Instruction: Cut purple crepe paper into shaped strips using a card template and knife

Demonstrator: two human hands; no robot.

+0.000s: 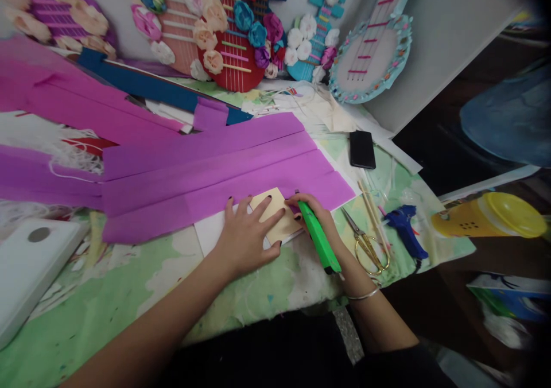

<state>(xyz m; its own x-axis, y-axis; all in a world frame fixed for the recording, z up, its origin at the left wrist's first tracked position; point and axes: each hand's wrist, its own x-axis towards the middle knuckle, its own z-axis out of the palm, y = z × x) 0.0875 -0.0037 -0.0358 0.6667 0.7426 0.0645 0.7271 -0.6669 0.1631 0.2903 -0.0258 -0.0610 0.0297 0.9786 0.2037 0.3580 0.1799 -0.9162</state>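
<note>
My left hand (245, 239) lies flat with its fingers spread, pressing on a cream-coloured piece of card (275, 201). In my right hand (316, 210) is a green box cutter (317, 236), its tip pointing away from me beside the card's right edge. Under the card are white sheets (209, 233) and a wide folded strip of purple crepe paper (206, 175). My right fingertips are close to the card, and I cannot tell whether the blade touches it.
Gold-handled scissors (365, 247), thin wooden sticks (372, 213), a blue glue gun (406, 230) and a black flat object (362, 149) lie to the right. A yellow-lidded cup (491, 214) stands at the table edge. Decorated paper guitars (232, 61) lean at the back. A white device (34, 267) sits left.
</note>
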